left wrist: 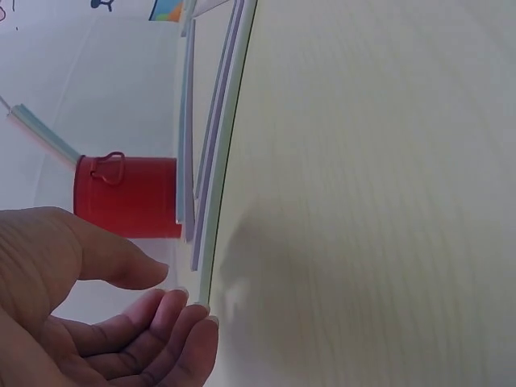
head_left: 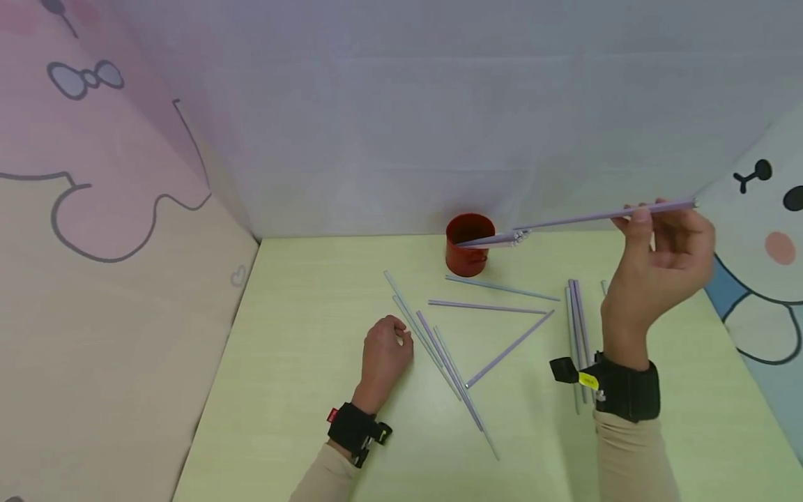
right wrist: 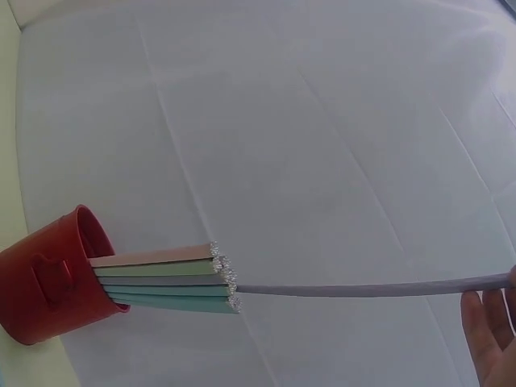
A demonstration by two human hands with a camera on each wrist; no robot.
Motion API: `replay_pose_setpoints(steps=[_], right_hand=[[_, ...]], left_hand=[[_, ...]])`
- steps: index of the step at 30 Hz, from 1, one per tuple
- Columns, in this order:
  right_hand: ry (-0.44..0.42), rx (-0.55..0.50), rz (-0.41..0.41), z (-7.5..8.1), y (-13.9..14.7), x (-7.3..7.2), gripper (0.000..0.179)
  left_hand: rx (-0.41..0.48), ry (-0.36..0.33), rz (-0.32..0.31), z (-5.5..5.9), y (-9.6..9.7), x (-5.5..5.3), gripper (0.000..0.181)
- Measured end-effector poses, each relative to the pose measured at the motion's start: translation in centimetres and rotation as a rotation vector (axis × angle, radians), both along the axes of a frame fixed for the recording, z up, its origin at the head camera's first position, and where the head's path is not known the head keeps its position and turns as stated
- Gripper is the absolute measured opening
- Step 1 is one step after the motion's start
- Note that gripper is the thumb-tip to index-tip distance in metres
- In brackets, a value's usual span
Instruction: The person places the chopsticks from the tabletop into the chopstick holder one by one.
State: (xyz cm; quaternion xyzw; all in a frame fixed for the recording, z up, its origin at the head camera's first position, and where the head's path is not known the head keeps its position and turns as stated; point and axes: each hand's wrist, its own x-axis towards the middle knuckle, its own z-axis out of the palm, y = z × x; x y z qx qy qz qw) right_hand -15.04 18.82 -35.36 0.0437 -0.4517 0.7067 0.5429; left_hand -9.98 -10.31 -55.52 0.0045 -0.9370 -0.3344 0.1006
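My right hand (head_left: 665,258) is raised over the right side of the table and pinches one end of a thin purple stick (head_left: 583,218). The stick's far end reaches left to a bundle of pastel sticks (right wrist: 165,280) that stands in a red cup (head_left: 461,258). In the right wrist view it overlaps the frayed, whitish tips of that bundle. My left hand (head_left: 385,355) rests at the table with loosely bent fingers and nothing in them. Beside its fingertips lie several loose purple and pale green sticks (head_left: 429,345).
More sticks lie behind these: a bluish one (head_left: 502,287) in front of the cup and two purple ones (head_left: 489,307) (head_left: 511,348). A group of sticks (head_left: 576,335) lies left of my right wrist. A pale wall (head_left: 351,139) stands at the table's back edge.
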Motion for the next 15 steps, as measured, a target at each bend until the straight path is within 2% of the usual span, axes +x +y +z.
replay_pose_setpoints(steps=[8,12,15], right_hand=[[-0.030,0.037,0.025,-2.0,-0.3,-1.0,0.019],[-0.027,0.074,0.058,-2.3,-1.0,-1.2,0.019],[-0.056,0.139,0.089,-2.4,-1.7,-1.2,0.018]], left_hand=[[-0.007,-0.035,-0.008,-0.1,0.4,0.1,0.010],[-0.011,-0.040,-0.011,-0.2,0.5,0.1,0.010],[-0.024,-0.046,-0.005,-0.3,0.5,0.1,0.011]])
